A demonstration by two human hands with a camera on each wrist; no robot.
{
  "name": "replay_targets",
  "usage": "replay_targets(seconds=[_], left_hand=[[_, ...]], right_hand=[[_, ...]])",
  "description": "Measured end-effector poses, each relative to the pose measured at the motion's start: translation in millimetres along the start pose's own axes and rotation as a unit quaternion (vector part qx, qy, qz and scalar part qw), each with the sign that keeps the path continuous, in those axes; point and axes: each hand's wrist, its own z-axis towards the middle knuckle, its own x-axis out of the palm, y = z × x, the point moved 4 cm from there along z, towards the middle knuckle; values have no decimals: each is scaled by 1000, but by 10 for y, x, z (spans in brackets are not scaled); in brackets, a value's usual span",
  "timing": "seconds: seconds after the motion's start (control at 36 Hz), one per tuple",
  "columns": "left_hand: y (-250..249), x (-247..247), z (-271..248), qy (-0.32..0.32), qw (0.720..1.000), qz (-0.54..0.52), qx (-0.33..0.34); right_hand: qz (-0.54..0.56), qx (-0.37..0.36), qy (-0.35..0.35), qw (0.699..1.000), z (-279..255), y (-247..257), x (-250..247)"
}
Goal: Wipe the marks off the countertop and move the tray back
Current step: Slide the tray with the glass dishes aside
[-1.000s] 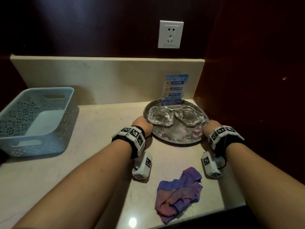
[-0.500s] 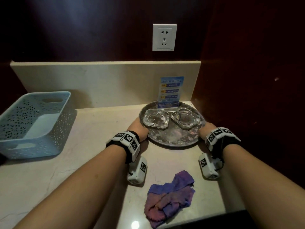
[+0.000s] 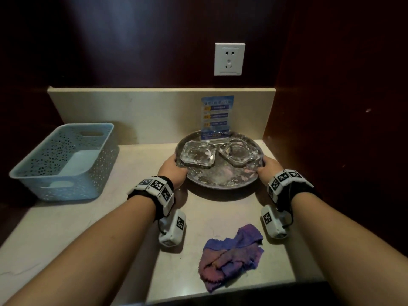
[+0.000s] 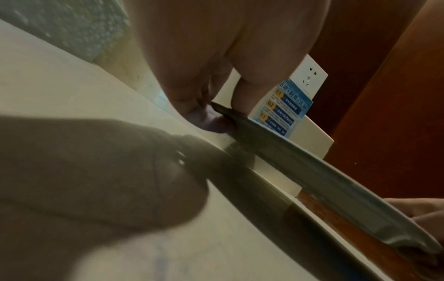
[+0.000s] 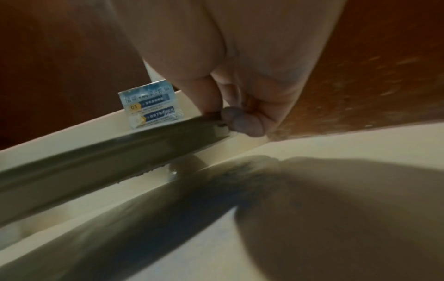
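Tray (image 3: 220, 180) gripped at opposite rims, left hand (image 3: 173, 167), right hand (image 3: 268, 167)

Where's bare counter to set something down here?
Bare countertop between the blue basket and the tray, and the near-left corner. Crowded on the right: tray gripped by left hand and right hand, purple cloth at the front edge.
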Motion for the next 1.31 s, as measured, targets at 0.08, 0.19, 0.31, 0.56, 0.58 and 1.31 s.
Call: replay_targets(seconds=[0.08,0.19,0.31,0.56,0.58,1.31], left_hand=[[45,-197,-47,-21,1000,-6,0],[176,-485,-92,-49,999,8,-6],[281,-766,-170,-85,996,27,-15],[681,-1177,-221,-139,988,14,-57],[716,-1209,-232,-145,987,21,-63],[1008,-1249,-69,-133,972,118,-155]], right_hand=[[-3,-20,15,1000,-7,171,104],[-15,-48,37,998,-34,450,249],[-28,-83,53,995,-97,761,394],[-37,-145,95,984,-246,1216,754],[-41,-150,100,983,-251,1253,791],[-202,-67,171,962,812,926,1686]])
